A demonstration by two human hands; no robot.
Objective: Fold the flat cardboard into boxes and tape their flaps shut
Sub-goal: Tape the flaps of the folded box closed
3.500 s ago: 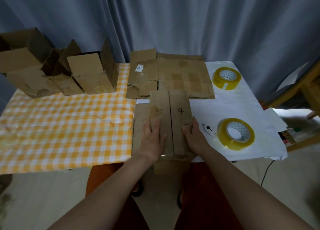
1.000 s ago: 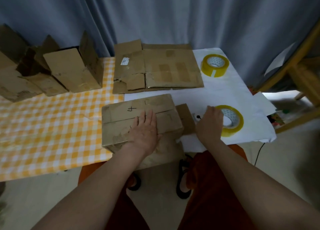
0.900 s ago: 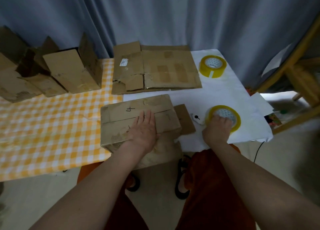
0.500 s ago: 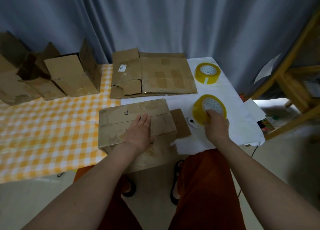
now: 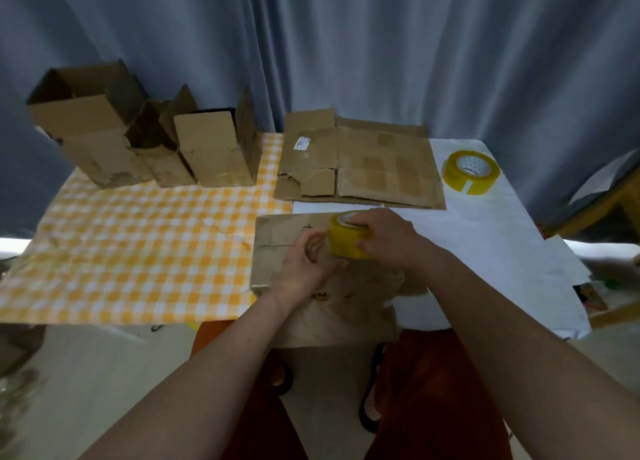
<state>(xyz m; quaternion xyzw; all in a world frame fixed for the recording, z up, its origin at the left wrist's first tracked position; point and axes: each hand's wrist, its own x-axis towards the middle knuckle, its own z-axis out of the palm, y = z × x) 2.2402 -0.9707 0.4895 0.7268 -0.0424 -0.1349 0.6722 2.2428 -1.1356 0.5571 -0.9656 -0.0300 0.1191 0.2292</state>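
Observation:
A folded cardboard box (image 5: 277, 232) with its flaps closed lies at the table's front edge, partly hanging over my lap. My right hand (image 5: 384, 234) grips a yellow tape roll (image 5: 346, 241) just above the box's top. My left hand (image 5: 301, 269) is at the roll's lower left side, fingers curled and thumb against the roll; the tape's end is not visible. A stack of flat cardboard (image 5: 381, 165) lies behind the box at the table's back.
A second yellow tape roll (image 5: 471, 172) sits at the back right on the white sheet (image 5: 491, 244). Three open-topped boxes (image 5: 214, 151) stand at the back left on the checked cloth (image 5: 138, 244). A wooden frame (image 5: 609, 199) is off the right edge.
My right hand picked up the near tape roll from the white sheet and carried it left over the box. My left hand lifted off the box's flaps and came to the roll.

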